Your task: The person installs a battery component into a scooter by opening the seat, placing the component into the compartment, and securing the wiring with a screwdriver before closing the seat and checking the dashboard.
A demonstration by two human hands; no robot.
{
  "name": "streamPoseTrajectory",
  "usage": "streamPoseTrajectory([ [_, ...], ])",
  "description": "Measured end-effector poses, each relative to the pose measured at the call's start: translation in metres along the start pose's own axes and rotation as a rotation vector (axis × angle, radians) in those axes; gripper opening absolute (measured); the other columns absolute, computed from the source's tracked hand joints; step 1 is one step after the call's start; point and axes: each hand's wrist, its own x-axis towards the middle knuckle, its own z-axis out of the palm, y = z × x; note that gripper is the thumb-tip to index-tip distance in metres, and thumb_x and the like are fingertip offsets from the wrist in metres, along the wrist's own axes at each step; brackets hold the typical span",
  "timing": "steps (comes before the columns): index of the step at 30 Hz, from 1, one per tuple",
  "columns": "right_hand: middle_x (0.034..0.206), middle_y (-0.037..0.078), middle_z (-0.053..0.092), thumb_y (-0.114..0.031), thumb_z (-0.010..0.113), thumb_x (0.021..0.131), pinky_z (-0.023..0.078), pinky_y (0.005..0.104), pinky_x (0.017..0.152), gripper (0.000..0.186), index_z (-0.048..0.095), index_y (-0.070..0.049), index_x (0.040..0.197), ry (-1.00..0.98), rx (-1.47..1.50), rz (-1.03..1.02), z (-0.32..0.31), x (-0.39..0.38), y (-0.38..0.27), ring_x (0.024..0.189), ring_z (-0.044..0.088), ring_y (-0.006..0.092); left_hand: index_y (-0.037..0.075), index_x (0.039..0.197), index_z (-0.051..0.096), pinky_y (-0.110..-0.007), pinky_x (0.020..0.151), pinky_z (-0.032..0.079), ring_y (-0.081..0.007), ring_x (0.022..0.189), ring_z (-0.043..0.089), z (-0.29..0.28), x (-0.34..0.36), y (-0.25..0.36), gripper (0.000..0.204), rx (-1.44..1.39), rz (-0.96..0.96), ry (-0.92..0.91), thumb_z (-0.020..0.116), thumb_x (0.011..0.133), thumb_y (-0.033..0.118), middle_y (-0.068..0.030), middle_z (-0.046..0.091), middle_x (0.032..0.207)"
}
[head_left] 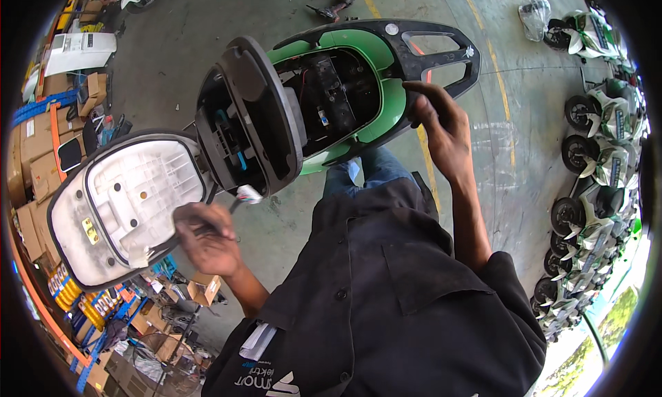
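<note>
A green and black scooter (389,99) stands in front of me with its seat (131,197) tipped up to the left, white underside showing. Inside the body is an open dark compartment (327,100) with wires and a small connector. A black panel (258,107) stands raised at its left side. My left hand (208,240), blurred by motion, is beside the seat with its fingers curled around a black cable. A white plug with coloured wires (249,194) hangs just past those fingers. My right hand (445,131) is beside the scooter's rear side, fingers bent and apart, with nothing visible in it.
A power drill (332,9) lies on the floor beyond the scooter. Shelves with cardboard boxes (41,142) and yellow bottles (63,287) line the left. Several parked scooters (598,159) stand in a row at the right. A fan (162,359) is at lower left.
</note>
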Motion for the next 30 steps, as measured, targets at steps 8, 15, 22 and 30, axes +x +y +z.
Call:
streamPoseTrajectory([
  [8, 0.123, 0.022, 0.061, -0.021, 0.079, 0.083, 0.047, 0.046, 0.097, 0.062, 0.051, -0.004, 0.135, -0.573, -0.133, -0.375, 0.022, -0.054, -0.013, 0.117, 0.059, 0.0359, 0.003, 0.126, 0.06, -0.047, 0.108, 0.032, -0.0339, 0.128, 0.041, 0.146, 0.007, -0.038, 0.064, 0.385, -0.073, -0.52, 0.034, 0.102, 0.057, -0.022, 0.05, 0.126],
  [15, 0.074, 0.007, 0.06, -0.007, 0.057, 0.096, 0.048, 0.0319, 0.065, 0.027, 0.062, 0.001, 0.122, -0.367, -0.097, -0.072, -0.024, 0.019, 0.035, 0.069, 0.06, 0.0169, 0.008, 0.15, 0.035, -0.039, 0.106, 0.038, -0.028, 0.132, 0.04, 0.142, 0.017, -0.169, 0.067, 0.567, -0.344, -0.429, 0.065, 0.094, 0.029, -0.0138, 0.04, 0.141],
  [22, 0.075, 0.001, 0.056, -0.011, 0.052, 0.101, 0.043, 0.0251, 0.064, 0.024, 0.066, 0.001, 0.116, -0.211, -0.16, 0.097, -0.099, 0.132, 0.089, 0.068, 0.051, 0.0082, -0.009, 0.133, 0.051, -0.044, 0.096, 0.05, -0.0414, 0.104, 0.065, 0.121, 0.024, -0.378, 0.051, 1.037, -0.819, 0.082, 0.049, 0.09, 0.017, -0.0306, 0.064, 0.114],
  [30, 0.082, 0.018, 0.067, -0.013, 0.057, 0.096, 0.051, 0.0351, 0.072, 0.043, 0.051, 0.002, 0.136, -0.427, -0.436, -0.108, -0.086, 0.18, 0.071, 0.076, 0.067, 0.0239, -0.006, 0.142, 0.038, -0.051, 0.106, 0.04, -0.0456, 0.125, 0.05, 0.162, 0.051, -0.416, 0.057, 0.83, -0.988, 0.596, 0.046, 0.094, 0.025, -0.0313, 0.051, 0.135],
])
